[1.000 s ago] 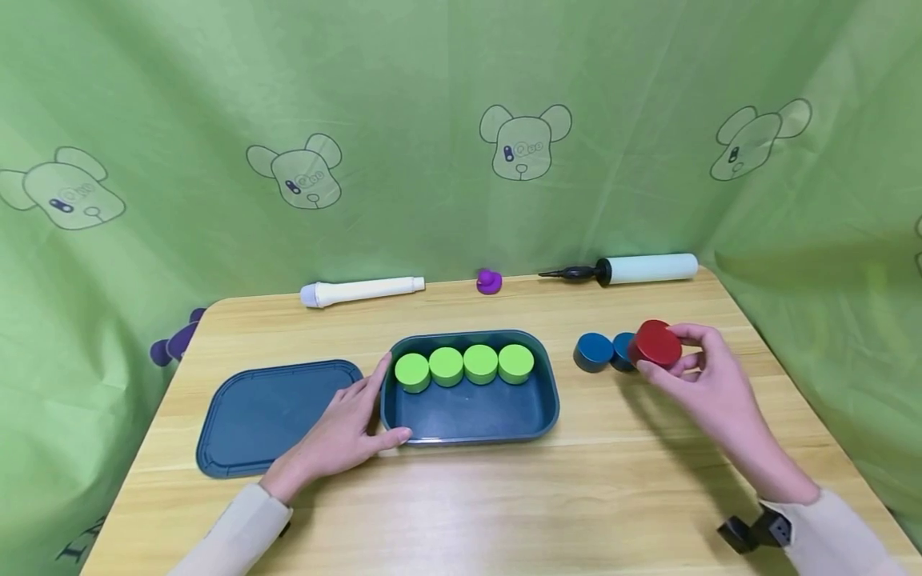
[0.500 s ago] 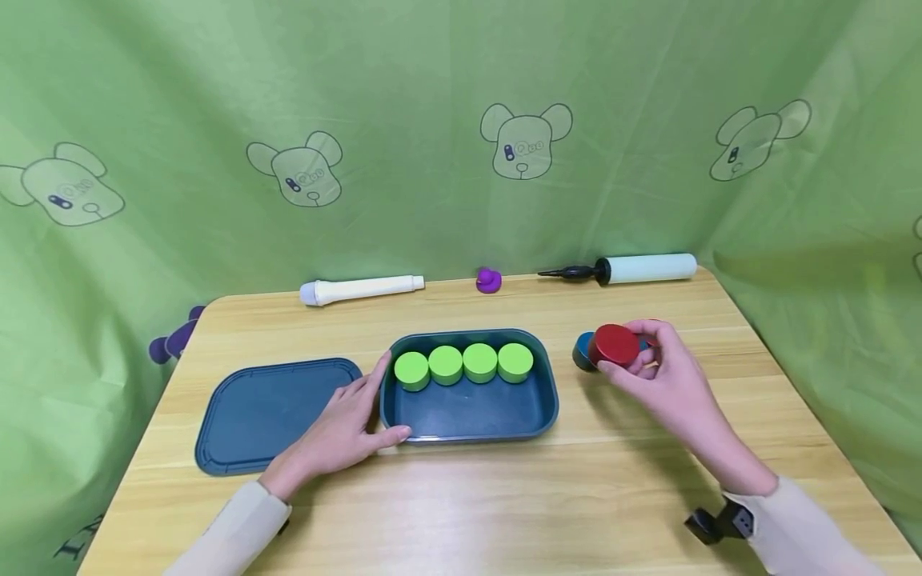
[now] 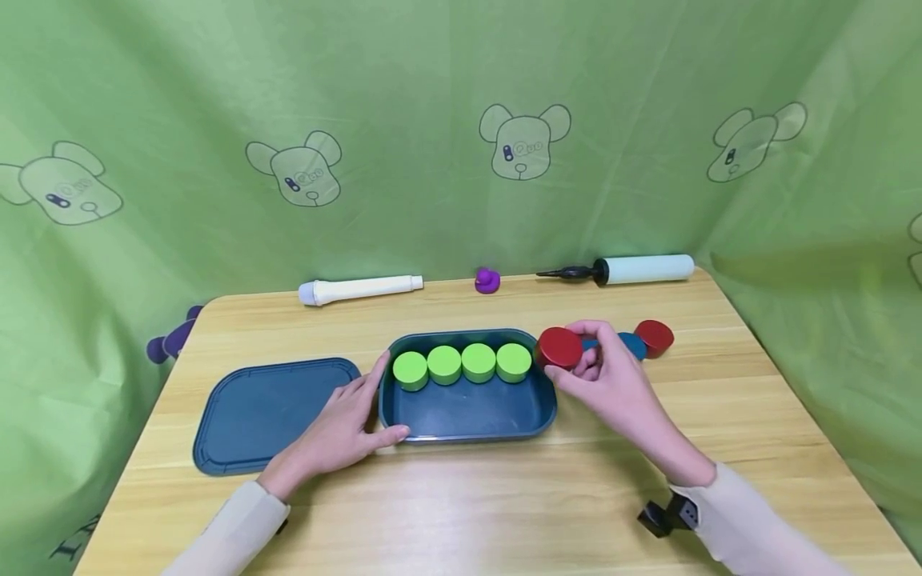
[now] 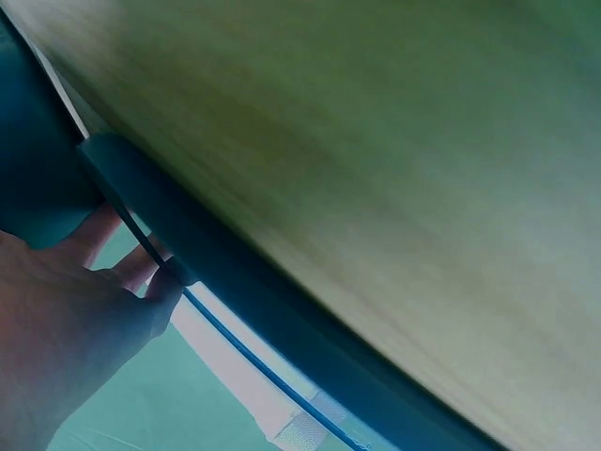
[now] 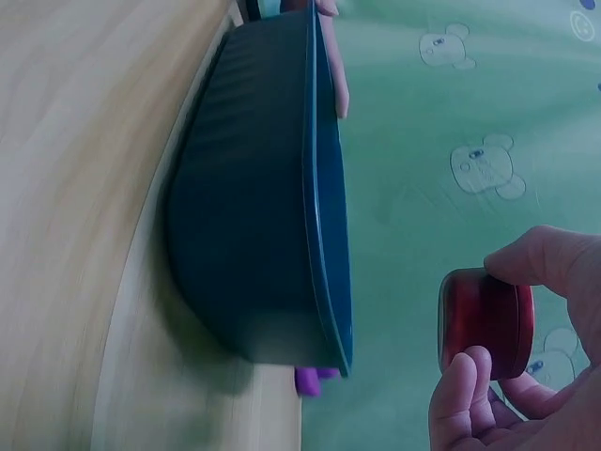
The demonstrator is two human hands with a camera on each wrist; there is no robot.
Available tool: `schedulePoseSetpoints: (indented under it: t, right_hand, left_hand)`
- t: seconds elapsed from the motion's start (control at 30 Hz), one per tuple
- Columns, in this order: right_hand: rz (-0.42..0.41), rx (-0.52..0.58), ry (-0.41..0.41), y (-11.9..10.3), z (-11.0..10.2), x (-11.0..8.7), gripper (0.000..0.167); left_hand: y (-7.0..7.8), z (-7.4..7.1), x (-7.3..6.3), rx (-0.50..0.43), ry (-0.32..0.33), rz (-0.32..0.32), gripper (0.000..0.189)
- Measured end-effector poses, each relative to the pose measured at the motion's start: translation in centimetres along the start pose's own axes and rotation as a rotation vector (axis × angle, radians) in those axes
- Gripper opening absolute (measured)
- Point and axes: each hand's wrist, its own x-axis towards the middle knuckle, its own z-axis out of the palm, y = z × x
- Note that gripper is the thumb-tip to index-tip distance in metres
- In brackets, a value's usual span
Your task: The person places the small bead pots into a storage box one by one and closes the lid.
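Observation:
My right hand [image 3: 612, 372] pinches a red round tin [image 3: 559, 347] between thumb and fingers, over the right rim of a dark blue box [image 3: 468, 414]. In the right wrist view the tin [image 5: 488, 324] shows beside the box's end wall [image 5: 244, 207], apart from it. Several bright green round pieces [image 3: 479, 362] stand in a row along the box's back wall. My left hand [image 3: 338, 432] rests with straight fingers along the box's left side, its thumb at the front rim. Blue round pieces [image 3: 632, 345] lie partly hidden behind my right hand, with another red tin [image 3: 654, 338] beside them.
A flat blue lid [image 3: 266, 416] lies left of the box. Along the back edge are a white microphone-shaped stick [image 3: 363, 289], a purple rubber duck [image 3: 487, 280] and a hand pump [image 3: 644, 269]. A green curtain [image 3: 403, 144] hangs behind the table.
My right hand has carried the red tin left, from above the blue pieces to the box's right rim. The other red tin has come into view. My left hand has stayed put.

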Motion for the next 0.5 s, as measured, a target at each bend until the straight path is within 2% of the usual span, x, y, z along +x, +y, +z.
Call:
schedulePoseSetpoints:
  t: [0.5]
  right_hand:
    - [-0.013, 0.018, -0.073, -1.0, 3.2, 0.7, 0.063]
  left_hand:
    - [0.2, 0.0, 0.0, -0.004, 0.003, 0.009, 0.114]
